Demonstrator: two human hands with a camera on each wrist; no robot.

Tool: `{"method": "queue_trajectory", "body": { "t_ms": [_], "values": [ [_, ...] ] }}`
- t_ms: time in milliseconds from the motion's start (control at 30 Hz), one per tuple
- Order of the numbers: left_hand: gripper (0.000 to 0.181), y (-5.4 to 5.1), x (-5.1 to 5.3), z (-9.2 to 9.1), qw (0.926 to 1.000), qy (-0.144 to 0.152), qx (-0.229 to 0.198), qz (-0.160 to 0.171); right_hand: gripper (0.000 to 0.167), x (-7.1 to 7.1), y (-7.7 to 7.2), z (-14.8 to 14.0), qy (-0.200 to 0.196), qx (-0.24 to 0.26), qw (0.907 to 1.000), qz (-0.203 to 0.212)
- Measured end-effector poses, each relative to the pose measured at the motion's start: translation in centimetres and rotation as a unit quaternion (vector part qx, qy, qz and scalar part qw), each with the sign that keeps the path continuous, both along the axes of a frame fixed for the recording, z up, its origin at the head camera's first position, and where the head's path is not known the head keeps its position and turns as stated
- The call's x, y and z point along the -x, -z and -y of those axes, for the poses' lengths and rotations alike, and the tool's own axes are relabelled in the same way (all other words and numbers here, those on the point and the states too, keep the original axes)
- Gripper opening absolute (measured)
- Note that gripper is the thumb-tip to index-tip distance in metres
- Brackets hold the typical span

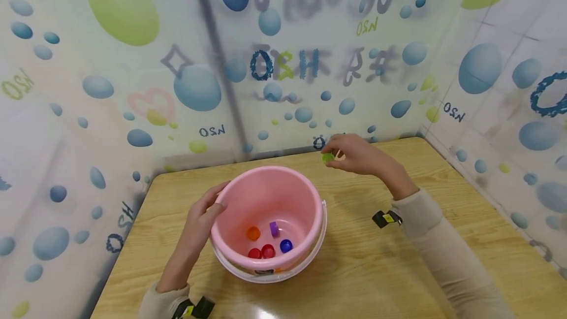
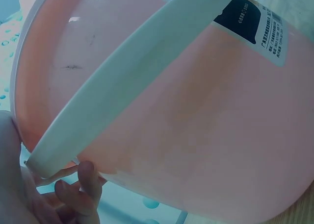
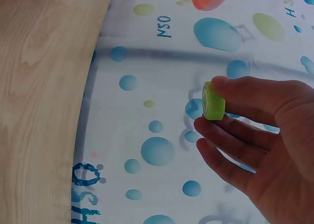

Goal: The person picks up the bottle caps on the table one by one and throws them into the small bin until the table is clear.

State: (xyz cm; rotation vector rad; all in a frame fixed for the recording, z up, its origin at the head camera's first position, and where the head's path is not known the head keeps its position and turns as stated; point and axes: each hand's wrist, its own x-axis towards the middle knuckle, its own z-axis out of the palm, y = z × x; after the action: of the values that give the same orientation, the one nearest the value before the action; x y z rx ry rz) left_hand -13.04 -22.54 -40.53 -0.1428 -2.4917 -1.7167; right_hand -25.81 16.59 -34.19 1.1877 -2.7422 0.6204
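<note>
A pink bucket (image 1: 274,176) with a white handle (image 2: 122,77) stands on the table, leaning a little toward the person. My left hand (image 1: 201,220) grips its left rim, thumb over the edge. Inside lie an orange cap (image 1: 253,233), a purple cap (image 1: 274,229), a blue cap (image 1: 286,245) and two red caps (image 1: 267,251). Up and to the right of the bucket, my right hand (image 1: 361,155) pinches a small round green cap (image 3: 214,101) between thumb and fingers, above the table's far part. Its other fingers are spread loosely in the right wrist view.
The wooden table (image 1: 376,270) fills the lower view. A white curtain (image 1: 283,102) with blue and green dots hangs behind it and along both sides. The bucket's handle hangs down along its near side. A printed label (image 2: 250,28) is on the bucket's outer wall.
</note>
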Motion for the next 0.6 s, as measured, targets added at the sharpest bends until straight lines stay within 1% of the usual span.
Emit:
{"method": "queue_trajectory", "body": {
  "t_ms": [233, 600],
  "values": [
    [0.041, 0.0, 0.0, 0.0, 1.0, 0.001, 0.001, 0.002, 0.028, -0.2, -1.3, 0.1, -0.007, -0.001, 0.9999, -0.015],
    [0.042, -0.2, -0.1, -0.1, 0.9999, -0.003, 0.006, 0.009, 0.024, -0.4, -2.7, 0.1, -0.013, -0.008, 0.9993, -0.033]
  ]
}}
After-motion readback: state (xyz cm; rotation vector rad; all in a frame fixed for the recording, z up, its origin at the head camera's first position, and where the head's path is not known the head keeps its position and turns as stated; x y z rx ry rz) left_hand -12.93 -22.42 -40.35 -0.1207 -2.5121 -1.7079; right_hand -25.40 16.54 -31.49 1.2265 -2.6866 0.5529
